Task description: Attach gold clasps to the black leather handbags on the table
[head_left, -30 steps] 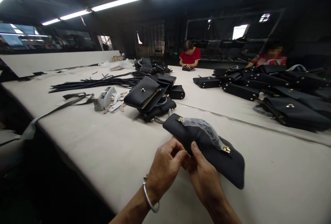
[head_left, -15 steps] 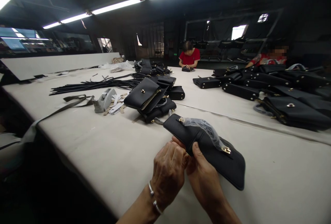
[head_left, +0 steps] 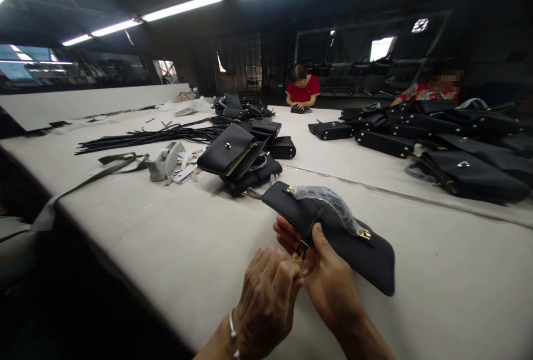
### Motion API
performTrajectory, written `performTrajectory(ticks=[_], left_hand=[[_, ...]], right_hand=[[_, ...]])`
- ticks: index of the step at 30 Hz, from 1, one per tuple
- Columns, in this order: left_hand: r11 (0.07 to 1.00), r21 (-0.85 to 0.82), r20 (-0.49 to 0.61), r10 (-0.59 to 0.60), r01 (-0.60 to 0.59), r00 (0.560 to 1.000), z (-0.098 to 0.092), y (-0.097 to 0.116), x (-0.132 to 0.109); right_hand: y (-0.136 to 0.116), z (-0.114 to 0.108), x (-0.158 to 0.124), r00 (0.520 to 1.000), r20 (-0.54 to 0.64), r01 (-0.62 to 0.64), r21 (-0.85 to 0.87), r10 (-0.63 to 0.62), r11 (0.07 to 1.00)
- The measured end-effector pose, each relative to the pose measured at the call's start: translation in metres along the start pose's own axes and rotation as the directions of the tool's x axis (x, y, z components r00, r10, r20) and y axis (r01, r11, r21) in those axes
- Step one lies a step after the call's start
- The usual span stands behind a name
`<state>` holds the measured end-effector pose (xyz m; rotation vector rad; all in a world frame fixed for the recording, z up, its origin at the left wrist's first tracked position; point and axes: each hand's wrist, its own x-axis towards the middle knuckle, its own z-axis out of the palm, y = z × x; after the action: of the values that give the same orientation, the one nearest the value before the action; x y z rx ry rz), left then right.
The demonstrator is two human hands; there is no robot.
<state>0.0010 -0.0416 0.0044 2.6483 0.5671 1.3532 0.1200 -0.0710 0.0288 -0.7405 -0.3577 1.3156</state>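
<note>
In the head view, a black handbag is tilted up over the table, with a plastic-wrapped handle on gold rings. My right hand grips its near edge, thumb on top and fingers underneath. A gold-coloured clasp shows at that edge between my hands. My left hand, with a silver bracelet at the wrist, is closed in a pinch just below the clasp. What its fingertips hold is too small to make out.
Ahead lie stacked black handbags, a tape dispenser, paper scraps and a bundle of black straps. More handbags fill the right side of the white table. A person in red works across it; another sits further right.
My left hand has moved down and slightly left from the handbag's edge, uncovering the gold clasp and my right fingers. The right hand keeps its grip on the handbag.
</note>
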Motion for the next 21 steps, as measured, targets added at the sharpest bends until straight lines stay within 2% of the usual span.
performTrajectory(ticks=[3,5,7,9,10,12,15,18,19,21], left_hand=[[0.989,-0.142,-0.032,-0.048,0.043,0.998,-0.007,0.003,-0.005],[0.934,-0.329,-0.003,-0.148,0.139,0.989,-0.014,0.006,-0.005],[0.779,-0.542,0.136,-0.290,0.316,0.947,-0.022,0.008,-0.005],[0.579,-0.643,0.320,-0.391,0.501,0.863,-0.031,0.006,-0.007],[0.513,-0.646,0.385,-0.420,0.565,0.822,-0.035,0.004,-0.010],[0.494,-0.583,0.446,-0.469,0.644,0.763,-0.045,-0.007,-0.021],[0.581,-0.372,0.421,-0.589,0.724,0.690,-0.069,-0.032,-0.053],[0.638,-0.088,0.295,-0.717,0.765,0.632,-0.108,-0.065,-0.103],[0.620,-0.001,0.221,-0.765,0.784,0.605,-0.123,-0.076,-0.121],[0.523,0.120,0.076,-0.853,0.844,0.517,-0.154,-0.094,-0.157]], right_hand=[[-0.002,0.000,0.000,1.000,0.003,0.018,-0.006,-0.018,1.000],[-0.004,0.001,-0.001,1.000,0.014,0.011,-0.016,-0.010,1.000],[-0.005,0.001,-0.002,1.000,0.023,-0.002,-0.014,0.003,1.000],[-0.008,0.000,-0.002,0.999,0.033,-0.014,0.004,0.014,1.000],[-0.009,0.000,-0.002,0.999,0.039,-0.022,0.017,0.021,1.000],[-0.012,-0.001,-0.001,0.998,0.044,-0.036,0.037,0.035,0.999],[-0.014,-0.002,0.000,0.998,0.038,-0.051,0.058,0.049,0.997],[-0.013,-0.001,0.001,0.998,0.022,-0.058,0.048,0.057,0.997],[-0.012,-0.002,0.002,0.998,0.017,-0.061,0.034,0.061,0.998],[-0.010,-0.002,0.002,0.998,-0.003,-0.056,-0.021,0.056,0.998]])
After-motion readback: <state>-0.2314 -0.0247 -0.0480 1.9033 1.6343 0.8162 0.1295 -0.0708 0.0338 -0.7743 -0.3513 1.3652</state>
